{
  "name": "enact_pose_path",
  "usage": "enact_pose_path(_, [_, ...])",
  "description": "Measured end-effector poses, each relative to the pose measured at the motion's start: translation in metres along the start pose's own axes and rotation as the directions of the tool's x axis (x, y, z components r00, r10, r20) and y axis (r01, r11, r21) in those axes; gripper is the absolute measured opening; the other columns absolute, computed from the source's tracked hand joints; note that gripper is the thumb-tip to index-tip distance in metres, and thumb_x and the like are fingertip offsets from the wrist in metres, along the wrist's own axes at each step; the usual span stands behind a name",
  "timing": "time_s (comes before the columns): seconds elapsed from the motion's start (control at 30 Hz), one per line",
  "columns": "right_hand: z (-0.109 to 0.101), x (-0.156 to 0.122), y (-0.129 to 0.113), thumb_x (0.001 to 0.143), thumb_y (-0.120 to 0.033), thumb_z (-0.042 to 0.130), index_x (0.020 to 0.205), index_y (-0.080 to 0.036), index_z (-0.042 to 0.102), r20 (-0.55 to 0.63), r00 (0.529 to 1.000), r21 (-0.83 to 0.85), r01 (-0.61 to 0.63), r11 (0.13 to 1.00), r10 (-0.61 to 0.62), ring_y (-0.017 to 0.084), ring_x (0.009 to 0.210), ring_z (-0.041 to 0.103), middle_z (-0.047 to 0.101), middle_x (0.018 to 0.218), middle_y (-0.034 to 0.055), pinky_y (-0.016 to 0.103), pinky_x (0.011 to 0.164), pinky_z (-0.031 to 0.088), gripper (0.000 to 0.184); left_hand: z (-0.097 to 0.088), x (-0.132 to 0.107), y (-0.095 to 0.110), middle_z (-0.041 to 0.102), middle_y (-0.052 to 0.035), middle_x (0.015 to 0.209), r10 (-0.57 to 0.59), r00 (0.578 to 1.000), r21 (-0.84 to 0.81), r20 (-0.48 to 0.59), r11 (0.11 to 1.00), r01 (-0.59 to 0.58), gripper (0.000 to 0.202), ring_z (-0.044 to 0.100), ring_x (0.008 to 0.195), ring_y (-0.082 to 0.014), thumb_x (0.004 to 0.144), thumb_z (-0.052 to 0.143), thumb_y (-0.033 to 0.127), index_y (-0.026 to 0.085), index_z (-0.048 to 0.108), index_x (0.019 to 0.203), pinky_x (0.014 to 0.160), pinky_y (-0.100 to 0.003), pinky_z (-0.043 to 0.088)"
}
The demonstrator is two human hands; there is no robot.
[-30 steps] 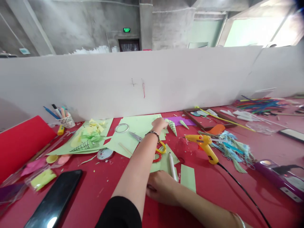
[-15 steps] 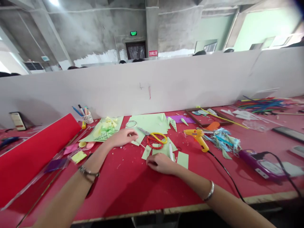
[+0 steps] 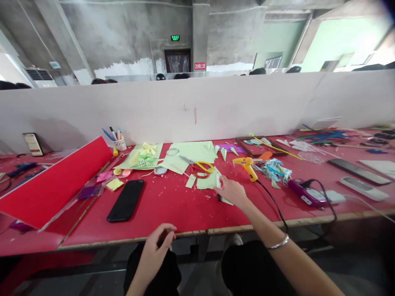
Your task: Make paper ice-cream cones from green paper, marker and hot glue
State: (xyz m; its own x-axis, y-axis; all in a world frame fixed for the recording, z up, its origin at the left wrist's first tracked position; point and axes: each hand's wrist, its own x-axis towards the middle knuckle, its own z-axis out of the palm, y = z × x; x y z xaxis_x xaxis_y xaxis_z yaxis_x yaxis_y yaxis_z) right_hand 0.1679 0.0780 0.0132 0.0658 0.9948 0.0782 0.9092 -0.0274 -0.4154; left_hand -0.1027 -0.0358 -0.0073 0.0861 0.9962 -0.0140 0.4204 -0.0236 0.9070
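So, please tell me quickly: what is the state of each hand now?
Left hand: open, loosely curled, nothing seen in it.
Right hand: at the white pen; whether its grip is closed cannot be told.

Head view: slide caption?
Right hand at a white pen, left hand empty by the table edge, yellow glue gun nearby.

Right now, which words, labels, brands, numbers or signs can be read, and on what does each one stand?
"EXIT": green lit sign; the Chinese characters above it are too small.
Red sign: Chinese characters, too small to read surely.
Standing phone: screen text too small.
Purple device: markings too blurred.
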Motion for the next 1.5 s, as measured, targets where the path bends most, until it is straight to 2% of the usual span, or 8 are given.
enact_pose_path(0.3, [-0.004, -0.014, 0.006, 0.068, -0.020, 0.049, 0.095, -0.017, 0.044, 0.004, 1.000, 0.264, 0.027, 0.964, -0.030, 0.017, 0.064, 0.056, 0.054, 0.066, 0.0005, 0.026, 0.056, 0.037, 0.027, 0.017, -0.015, 0.020, 0.054, -0.0012, 0.078, 0.035, 0.983, -0.182, 0.181, 0.983, -0.002, 0.024, 0.052, 0.066, -0.0118, 0.077, 0.046, 0.036, 0.020, 0.050, 0.095, 0.062, -0.023, 0.043])
enact_pose_path(0.5, [0.012, -0.058, -0.040, 0.076, -0.030, 0.036, 0.082, -0.020, 0.034, -0.037, 0.987, 0.566, 0.151, 0.810, -0.158, 0.010, 0.050, 0.052, 0.051, 0.070, -0.0026, 0.023, 0.048, 0.041, 0.012, 0.047, 0.012, 0.030, 0.059, -0.0058, 0.091, -0.046, 0.957, -0.197, 0.288, 0.975, 0.106, 0.040, 0.057, 0.060, -0.0103, 0.084, 0.028, 0.044, 0.018, 0.044, 0.109, 0.061, -0.025, 0.044])
enact_pose_path(0.67, [0.042, -0.062, -0.073, 0.067, -0.020, 0.039, 0.063, -0.021, 0.031, -0.091, 0.964, 0.614, 0.252, 0.747, -0.250, 0.010, 0.054, 0.045, 0.043, 0.060, -0.0044, 0.022, 0.052, 0.039, 0.009, 0.060, 0.037, 0.036, 0.062, -0.0055, 0.077, -0.066, 0.986, -0.038, 0.155, 0.997, 0.073, 0.043, 0.059, 0.064, -0.0141, 0.087, 0.021, 0.045, 0.014, 0.051, 0.094, 0.061, -0.025, 0.045])
enact_pose_path(0.87, [0.057, -0.048, -0.081, 0.068, -0.019, 0.036, 0.065, -0.020, 0.034, -0.137, 0.954, 0.551, 0.297, 0.780, -0.267, 0.010, 0.057, 0.044, 0.044, 0.062, -0.0031, 0.022, 0.054, 0.038, 0.004, 0.046, 0.063, 0.032, 0.063, -0.0035, 0.073, -0.065, 0.998, 0.229, 0.023, 0.972, 0.058, 0.036, 0.059, 0.064, -0.0137, 0.088, 0.026, 0.038, 0.016, 0.055, 0.084, 0.057, -0.022, 0.043])
enact_pose_path(1.07, [0.036, -0.048, -0.033, 0.076, -0.022, 0.037, 0.080, -0.017, 0.048, -0.202, 0.962, 0.347, 0.246, 0.905, -0.184, 0.015, 0.064, 0.050, 0.053, 0.071, 0.0029, 0.026, 0.060, 0.039, 0.012, -0.008, 0.077, 0.015, 0.063, -0.0101, 0.082, -0.031, 0.976, 0.578, -0.215, 0.802, 0.153, 0.027, 0.060, 0.080, -0.0217, 0.085, 0.035, 0.036, 0.016, 0.052, 0.092, 0.064, -0.028, 0.041])
enact_pose_path(1.17, [0.024, -0.042, 0.000, 0.078, -0.021, 0.035, 0.100, -0.014, 0.049, -0.273, 0.957, 0.227, 0.161, 0.960, -0.095, 0.024, 0.092, 0.049, 0.053, 0.100, 0.0132, 0.035, 0.075, 0.039, 0.027, -0.025, 0.082, 0.005, 0.063, -0.0134, 0.085, -0.009, 0.952, 0.673, -0.307, 0.705, 0.223, 0.029, 0.060, 0.082, -0.0257, 0.084, 0.035, 0.034, 0.015, 0.049, 0.102, 0.066, -0.031, 0.041])
enact_pose_path(1.33, [0.027, -0.028, 0.017, 0.074, -0.028, 0.051, 0.116, -0.015, 0.046, -0.212, 0.966, 0.121, 0.178, 0.977, -0.150, 0.027, 0.114, 0.038, 0.046, 0.123, 0.0118, 0.038, 0.090, 0.033, 0.045, -0.022, 0.085, -0.003, 0.065, -0.0129, 0.083, 0.040, 0.927, 0.740, -0.374, 0.616, 0.272, 0.036, 0.061, 0.079, -0.0259, 0.084, 0.033, 0.035, 0.015, 0.044, 0.112, 0.063, -0.030, 0.041])
enact_pose_path(1.5, [0.039, -0.021, 0.007, 0.078, -0.027, 0.048, 0.107, -0.018, 0.055, -0.167, 0.969, 0.109, 0.202, 0.973, -0.182, 0.023, 0.107, 0.045, 0.056, 0.114, 0.0076, 0.035, 0.087, 0.035, 0.032, -0.019, 0.087, -0.007, 0.065, -0.0095, 0.077, 0.082, 0.919, 0.769, -0.385, 0.580, 0.270, 0.034, 0.062, 0.074, -0.0247, 0.081, 0.039, 0.034, 0.018, 0.044, 0.111, 0.061, -0.029, 0.043])
